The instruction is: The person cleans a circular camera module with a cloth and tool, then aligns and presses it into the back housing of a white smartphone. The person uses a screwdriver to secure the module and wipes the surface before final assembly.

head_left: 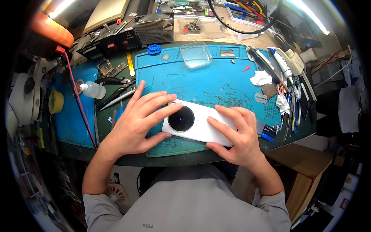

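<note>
A white smartphone point(208, 127) with a large round black camera module point(181, 119) lies face down and slightly slanted over the blue mat. My left hand point(139, 123) grips its left end, fingertips along the top edge and on the module's rim, thumb at the bottom edge. My right hand point(237, 135) holds the right part, with fingers over the back and top edge and the thumb at the lower edge. An empty clear plastic box point(196, 55) sits beyond the phone on the mat point(174, 81).
At left are pliers point(115, 94), a squeeze bottle point(94, 89), a red cable point(70, 77) and a yellow tape roll point(57, 101). At right are tools point(293, 108), tubes point(281, 62) and crumpled tissue point(260, 78). Behind stand a finned metal block point(154, 29) and parts trays point(190, 26).
</note>
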Demonstrator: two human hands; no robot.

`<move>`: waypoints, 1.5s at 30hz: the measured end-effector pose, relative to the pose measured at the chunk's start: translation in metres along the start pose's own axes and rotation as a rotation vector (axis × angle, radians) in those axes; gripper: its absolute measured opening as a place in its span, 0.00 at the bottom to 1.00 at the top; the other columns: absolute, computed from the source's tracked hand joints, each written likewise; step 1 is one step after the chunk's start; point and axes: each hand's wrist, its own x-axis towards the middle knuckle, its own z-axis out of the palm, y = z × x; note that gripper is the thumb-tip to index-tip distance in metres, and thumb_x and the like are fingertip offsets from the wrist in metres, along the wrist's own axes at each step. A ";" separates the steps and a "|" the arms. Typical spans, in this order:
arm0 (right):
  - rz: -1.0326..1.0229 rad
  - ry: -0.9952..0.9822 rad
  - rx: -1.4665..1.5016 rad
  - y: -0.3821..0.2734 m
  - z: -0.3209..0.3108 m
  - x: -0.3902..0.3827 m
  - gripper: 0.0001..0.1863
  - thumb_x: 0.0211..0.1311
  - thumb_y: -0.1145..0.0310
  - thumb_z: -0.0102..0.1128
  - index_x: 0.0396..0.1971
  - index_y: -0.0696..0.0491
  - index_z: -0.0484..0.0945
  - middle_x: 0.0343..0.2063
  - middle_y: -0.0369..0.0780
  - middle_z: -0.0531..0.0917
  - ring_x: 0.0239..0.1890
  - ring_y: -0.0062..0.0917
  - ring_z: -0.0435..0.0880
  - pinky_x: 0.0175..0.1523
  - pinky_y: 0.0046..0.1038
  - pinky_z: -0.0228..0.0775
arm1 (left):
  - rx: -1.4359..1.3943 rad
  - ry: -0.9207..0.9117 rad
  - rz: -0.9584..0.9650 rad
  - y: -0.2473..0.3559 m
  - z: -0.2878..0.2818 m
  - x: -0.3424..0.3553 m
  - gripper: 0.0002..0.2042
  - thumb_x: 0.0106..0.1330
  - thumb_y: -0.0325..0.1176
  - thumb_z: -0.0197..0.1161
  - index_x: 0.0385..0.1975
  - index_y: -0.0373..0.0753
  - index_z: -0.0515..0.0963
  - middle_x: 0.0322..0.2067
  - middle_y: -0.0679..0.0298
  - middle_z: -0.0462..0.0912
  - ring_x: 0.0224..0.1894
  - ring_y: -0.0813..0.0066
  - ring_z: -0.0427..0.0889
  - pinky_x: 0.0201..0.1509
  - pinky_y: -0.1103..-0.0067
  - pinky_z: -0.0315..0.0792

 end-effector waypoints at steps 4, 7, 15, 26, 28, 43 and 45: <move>-0.007 0.006 -0.002 0.000 0.000 -0.001 0.32 0.52 0.53 0.80 0.60 0.44 0.86 0.64 0.40 0.80 0.60 0.39 0.75 0.65 0.42 0.64 | -0.015 0.019 -0.017 0.000 0.003 0.000 0.41 0.54 0.33 0.78 0.72 0.42 0.72 0.68 0.57 0.77 0.73 0.53 0.73 0.84 0.42 0.45; -0.006 0.011 0.006 0.001 0.000 -0.001 0.33 0.52 0.53 0.80 0.60 0.44 0.86 0.63 0.40 0.80 0.60 0.39 0.75 0.65 0.42 0.64 | -0.034 0.038 -0.031 -0.001 0.005 -0.001 0.42 0.55 0.34 0.78 0.74 0.40 0.70 0.68 0.56 0.77 0.73 0.52 0.73 0.85 0.43 0.45; -0.005 0.017 0.010 0.000 -0.001 -0.001 0.32 0.52 0.53 0.80 0.60 0.44 0.86 0.63 0.40 0.80 0.60 0.39 0.76 0.66 0.42 0.64 | 0.137 -0.044 0.026 0.009 -0.002 0.002 0.36 0.55 0.33 0.77 0.69 0.52 0.78 0.69 0.57 0.76 0.72 0.53 0.73 0.84 0.41 0.45; -0.017 0.028 0.004 0.000 0.000 -0.002 0.31 0.52 0.54 0.80 0.59 0.43 0.87 0.62 0.40 0.81 0.60 0.38 0.76 0.67 0.42 0.64 | 0.200 -0.034 0.024 0.010 0.000 -0.002 0.37 0.56 0.34 0.77 0.71 0.50 0.75 0.70 0.58 0.75 0.72 0.55 0.73 0.84 0.41 0.45; -0.023 0.029 0.013 0.001 -0.001 -0.001 0.32 0.51 0.54 0.80 0.59 0.44 0.86 0.62 0.40 0.81 0.60 0.38 0.76 0.66 0.42 0.64 | 0.128 -0.013 0.015 0.009 0.000 -0.001 0.40 0.56 0.33 0.78 0.73 0.47 0.72 0.69 0.57 0.75 0.72 0.55 0.73 0.84 0.41 0.45; 0.013 -0.113 -0.110 -0.014 -0.024 0.015 0.43 0.46 0.54 0.85 0.62 0.56 0.77 0.53 0.43 0.80 0.56 0.39 0.78 0.60 0.38 0.69 | -0.013 -0.053 0.039 0.008 -0.014 0.009 0.47 0.54 0.30 0.80 0.77 0.40 0.63 0.65 0.53 0.77 0.68 0.51 0.75 0.81 0.53 0.59; 0.032 -0.223 -0.198 -0.016 -0.034 0.023 0.42 0.45 0.53 0.86 0.57 0.59 0.77 0.50 0.44 0.79 0.54 0.39 0.78 0.58 0.38 0.71 | -0.019 -0.097 0.004 0.013 -0.021 0.014 0.48 0.54 0.30 0.80 0.78 0.39 0.62 0.64 0.51 0.77 0.67 0.49 0.75 0.78 0.59 0.65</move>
